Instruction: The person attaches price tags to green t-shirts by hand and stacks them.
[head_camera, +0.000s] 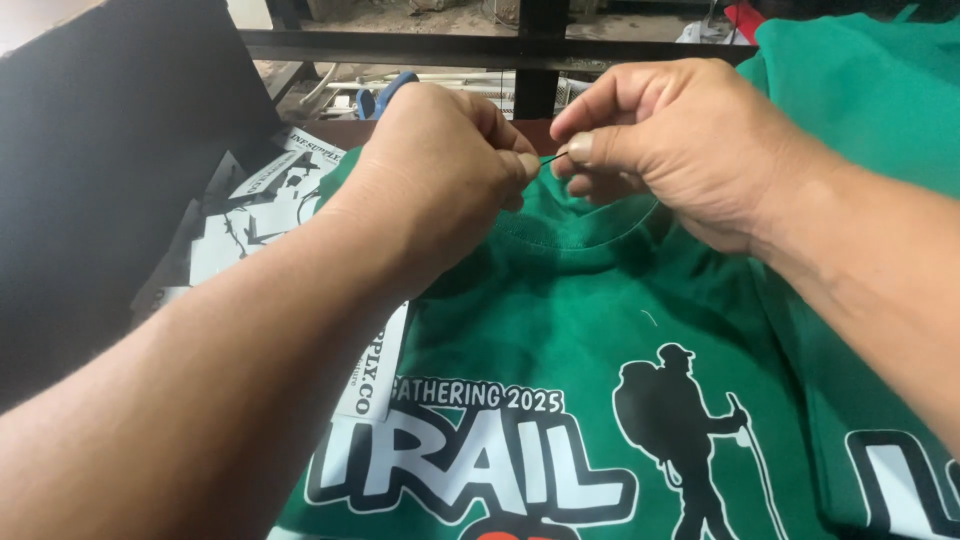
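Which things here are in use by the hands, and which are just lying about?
In use: left hand and right hand pinching a thin dark thread over the green printed shirt collar.

Lying about: printed paper sheets, blue-handled tool, more green fabric.

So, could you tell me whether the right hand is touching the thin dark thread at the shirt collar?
Touching: the head view shows the right hand pinching the thread between thumb and forefinger.
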